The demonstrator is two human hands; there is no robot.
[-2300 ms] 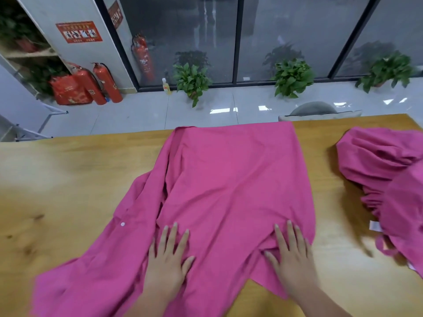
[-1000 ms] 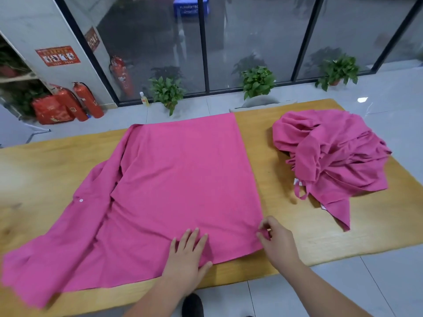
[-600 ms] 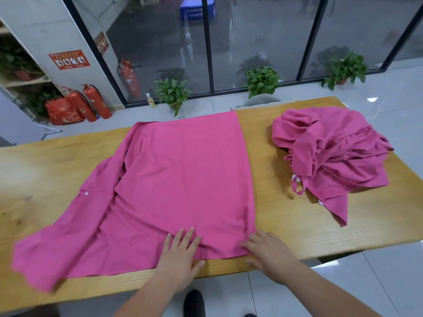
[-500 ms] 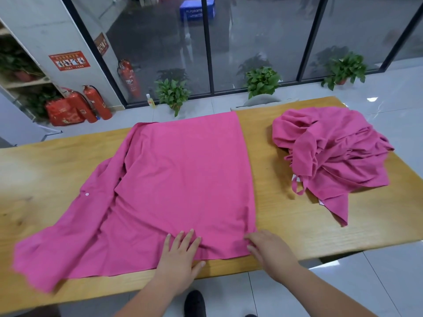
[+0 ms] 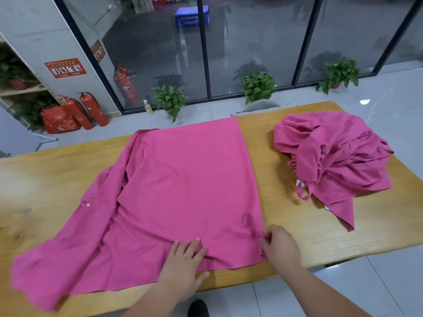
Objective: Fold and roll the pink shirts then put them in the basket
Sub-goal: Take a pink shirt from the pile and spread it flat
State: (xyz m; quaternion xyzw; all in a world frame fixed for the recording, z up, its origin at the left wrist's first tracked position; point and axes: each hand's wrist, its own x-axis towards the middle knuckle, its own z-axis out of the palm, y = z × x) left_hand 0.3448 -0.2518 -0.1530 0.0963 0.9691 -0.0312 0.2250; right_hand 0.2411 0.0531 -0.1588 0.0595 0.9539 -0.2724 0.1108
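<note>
Head cam | left hand (image 5: 183, 263) flat, fingers straight, on spread shirt (image 5: 183, 179) at desk (image 5: 297, 225) near edge | right hand (image 5: 281, 247) curled, pinching shirt's right edge | bare wood, then shirt pile (image 5: 332, 156) rightward

Bare wood of the table (image 5: 41, 184) lies open left of the spread pink shirt (image 5: 183, 191); a bare strip runs between its right edge and the crumpled shirt pile (image 5: 332, 156), which fills the far right; the left hand (image 5: 183, 264) and right hand (image 5: 281, 248) occupy the near hem.
</note>
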